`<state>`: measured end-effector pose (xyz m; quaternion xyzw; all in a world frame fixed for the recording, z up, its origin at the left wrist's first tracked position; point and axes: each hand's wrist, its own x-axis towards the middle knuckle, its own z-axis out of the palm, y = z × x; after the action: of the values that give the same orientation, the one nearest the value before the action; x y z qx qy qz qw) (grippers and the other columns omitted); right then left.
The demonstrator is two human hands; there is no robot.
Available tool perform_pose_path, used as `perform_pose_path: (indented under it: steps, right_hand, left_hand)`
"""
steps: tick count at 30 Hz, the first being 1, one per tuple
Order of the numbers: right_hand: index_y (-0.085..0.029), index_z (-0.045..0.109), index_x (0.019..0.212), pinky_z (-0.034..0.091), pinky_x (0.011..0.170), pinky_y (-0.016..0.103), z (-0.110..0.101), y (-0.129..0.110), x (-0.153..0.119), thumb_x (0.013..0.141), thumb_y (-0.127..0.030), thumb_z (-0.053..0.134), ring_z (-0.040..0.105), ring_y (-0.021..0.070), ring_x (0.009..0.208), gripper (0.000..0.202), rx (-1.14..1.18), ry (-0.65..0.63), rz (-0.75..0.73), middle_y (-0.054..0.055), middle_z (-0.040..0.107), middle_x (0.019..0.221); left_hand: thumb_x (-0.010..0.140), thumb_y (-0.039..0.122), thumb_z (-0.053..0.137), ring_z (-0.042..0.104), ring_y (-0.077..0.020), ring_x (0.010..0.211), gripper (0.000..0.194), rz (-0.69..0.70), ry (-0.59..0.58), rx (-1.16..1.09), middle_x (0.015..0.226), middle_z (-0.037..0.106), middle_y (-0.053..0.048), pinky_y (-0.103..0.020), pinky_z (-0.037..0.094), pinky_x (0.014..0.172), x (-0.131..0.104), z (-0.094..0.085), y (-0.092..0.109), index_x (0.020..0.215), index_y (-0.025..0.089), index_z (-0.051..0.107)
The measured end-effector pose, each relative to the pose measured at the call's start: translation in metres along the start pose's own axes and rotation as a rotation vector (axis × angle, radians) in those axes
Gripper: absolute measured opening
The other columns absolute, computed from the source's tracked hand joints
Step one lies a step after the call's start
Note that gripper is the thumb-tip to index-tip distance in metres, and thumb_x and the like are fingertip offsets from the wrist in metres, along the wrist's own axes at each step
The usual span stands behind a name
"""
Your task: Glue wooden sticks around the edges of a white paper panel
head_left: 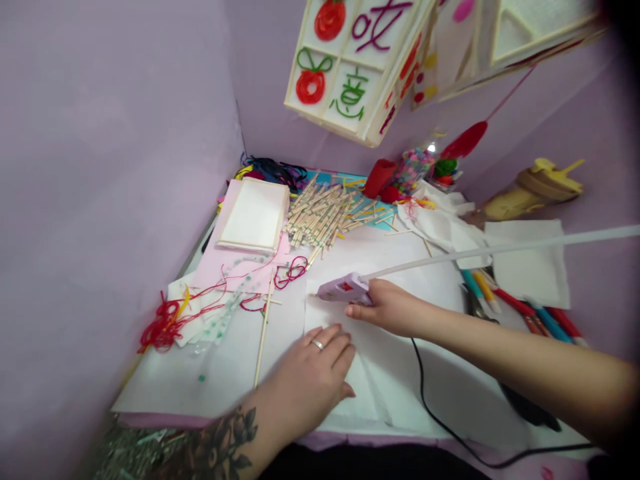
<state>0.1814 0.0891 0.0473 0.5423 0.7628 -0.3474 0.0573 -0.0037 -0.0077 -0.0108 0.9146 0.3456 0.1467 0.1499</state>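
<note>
Item: glue gun (345,290), lilac, centre of frame, lying nozzle-left on the white paper sheet (400,387), long glue stick (500,248) trailing to the right edge. My right hand (395,310) is closed round its grip; my left hand (313,373) lies flat and open on the sheet, just below. I judge it light, rigid, hot-tipped: hold by the handle only, mind the black cord (425,407)

Your left hand (315,373) lies flat, palm down, fingers spread, at lower centre of the frame. Your right hand (387,308) is curled in a grip just above it, forearm stretching from the right edge.
</note>
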Motion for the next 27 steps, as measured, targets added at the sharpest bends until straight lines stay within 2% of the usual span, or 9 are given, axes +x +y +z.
perform_pose_path:
  steps: [5,11,17,22,27]
  right_hand:
    - [-0.014,0.067,0.103,0.038,0.060,0.026,0.006,-0.003,0.006,0.080,-0.045,0.056,0.057,0.0199,0.071,0.040,0.000,-0.025,0.009,0.007,0.065,0.081]
    - [-0.013,0.066,0.110,0.041,0.066,0.029,0.009,-0.004,0.008,0.080,-0.042,0.057,0.059,0.0218,0.076,0.043,0.017,-0.018,0.002,0.009,0.068,0.089]
    - [-0.014,0.065,0.112,0.040,0.065,0.028,0.006,-0.007,0.007,0.080,-0.041,0.056,0.058,0.0207,0.074,0.043,0.006,-0.034,-0.011,0.007,0.068,0.086]
    - [-0.014,0.068,0.102,0.037,0.060,0.027,0.007,-0.009,0.008,0.080,-0.043,0.055,0.055,0.0189,0.068,0.039,-0.048,-0.041,-0.004,0.006,0.065,0.078]
    - [-0.013,0.068,0.101,0.037,0.060,0.027,0.008,-0.008,0.008,0.080,-0.045,0.054,0.055,0.0191,0.068,0.040,-0.054,-0.056,0.013,0.006,0.065,0.077]
  left_hand:
    - [0.079,0.046,0.069,0.047,-0.0273,0.124,0.056,0.029,-0.015,0.019,0.127,0.058,-0.009,-0.041,0.040,0.103,-0.003,0.001,0.002,0.120,0.012,0.053]
    - [0.078,0.048,0.069,0.045,-0.0283,0.125,0.059,0.030,-0.017,0.030,0.128,0.057,-0.010,-0.041,0.040,0.103,-0.006,0.007,0.001,0.121,0.011,0.052]
    - [0.077,0.050,0.070,0.046,-0.0282,0.124,0.061,0.029,0.000,0.018,0.126,0.057,-0.011,-0.040,0.042,0.100,-0.006,0.007,0.002,0.120,0.010,0.053]
    - [0.082,0.052,0.062,0.048,-0.0260,0.122,0.056,0.066,0.013,-0.039,0.128,0.056,-0.012,-0.038,0.042,0.100,-0.006,-0.001,0.004,0.120,0.012,0.053]
    - [0.081,0.052,0.064,0.045,-0.0291,0.125,0.056,0.046,0.031,-0.004,0.129,0.055,-0.011,-0.044,0.041,0.102,-0.006,0.000,0.004,0.118,0.012,0.053]
